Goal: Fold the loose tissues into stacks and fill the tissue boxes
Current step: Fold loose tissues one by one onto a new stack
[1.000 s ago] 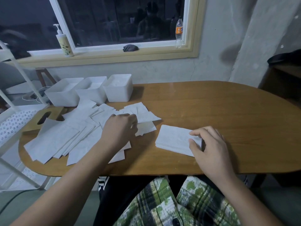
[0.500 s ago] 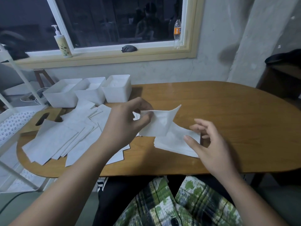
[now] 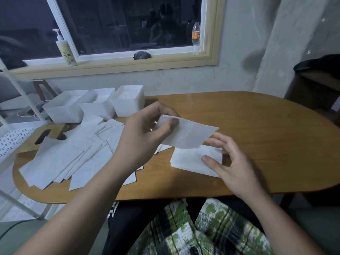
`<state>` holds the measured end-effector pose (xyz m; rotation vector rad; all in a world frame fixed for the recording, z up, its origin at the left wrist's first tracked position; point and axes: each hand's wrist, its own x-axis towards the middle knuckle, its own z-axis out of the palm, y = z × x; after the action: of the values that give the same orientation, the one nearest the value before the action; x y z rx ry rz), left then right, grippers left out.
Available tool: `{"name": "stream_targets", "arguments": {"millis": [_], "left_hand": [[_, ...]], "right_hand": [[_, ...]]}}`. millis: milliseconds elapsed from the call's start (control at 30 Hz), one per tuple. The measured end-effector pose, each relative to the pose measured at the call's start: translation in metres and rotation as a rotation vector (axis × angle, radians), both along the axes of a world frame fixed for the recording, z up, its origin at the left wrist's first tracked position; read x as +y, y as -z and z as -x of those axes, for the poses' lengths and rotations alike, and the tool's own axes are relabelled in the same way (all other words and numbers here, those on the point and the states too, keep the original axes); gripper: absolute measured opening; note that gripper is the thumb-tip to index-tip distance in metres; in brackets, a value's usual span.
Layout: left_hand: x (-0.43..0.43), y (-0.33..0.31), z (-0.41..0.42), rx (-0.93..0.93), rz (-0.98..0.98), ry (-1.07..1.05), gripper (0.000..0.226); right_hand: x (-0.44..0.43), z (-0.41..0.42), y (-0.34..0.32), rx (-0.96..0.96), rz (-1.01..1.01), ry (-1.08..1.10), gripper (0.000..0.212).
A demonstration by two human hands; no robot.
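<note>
Pinching one tissue in our left hand, we should square it over the folded stack; right hand fingers spread, empty, steadying it.

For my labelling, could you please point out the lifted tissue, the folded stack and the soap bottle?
lifted tissue (image 3: 191, 134), head view, sheet's middle
folded stack (image 3: 189, 159), head view, top sheet
soap bottle (image 3: 66, 52), head view, body
</note>
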<state>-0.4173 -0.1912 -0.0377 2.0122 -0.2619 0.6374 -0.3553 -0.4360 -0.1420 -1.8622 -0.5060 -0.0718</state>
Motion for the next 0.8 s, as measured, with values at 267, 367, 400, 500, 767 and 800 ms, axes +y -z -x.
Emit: {"name": "stream_targets", "arguments": {"millis": [267,367,400,500,767,800], "left_hand": [[-0.009,0.002,0.0,-0.071,0.028,-0.059,0.016],[-0.009,0.013,-0.009,0.036,0.081,-0.023,0.011],[-0.009,0.018,-0.012,0.067,0.098,-0.023,0.01],[-0.009,0.032,-0.021,0.124,0.162,-0.021,0.009],[-0.002,0.055,-0.038,0.283,0.257,-0.052,0.009],[0.0,0.058,-0.041,0.311,0.256,-0.053,0.012]], "right_hand": [[-0.002,-0.003,0.004,-0.02,-0.119,-0.041,0.029],[-0.005,-0.005,0.005,-0.019,-0.187,-0.046,0.004],[-0.007,-0.006,0.005,-0.016,-0.21,-0.053,0.005],[-0.009,-0.006,0.003,0.02,-0.277,-0.119,0.016],[-0.008,-0.013,0.012,0.057,-0.338,0.104,0.004],[-0.009,-0.014,0.013,0.063,-0.35,0.129,0.005]]}}
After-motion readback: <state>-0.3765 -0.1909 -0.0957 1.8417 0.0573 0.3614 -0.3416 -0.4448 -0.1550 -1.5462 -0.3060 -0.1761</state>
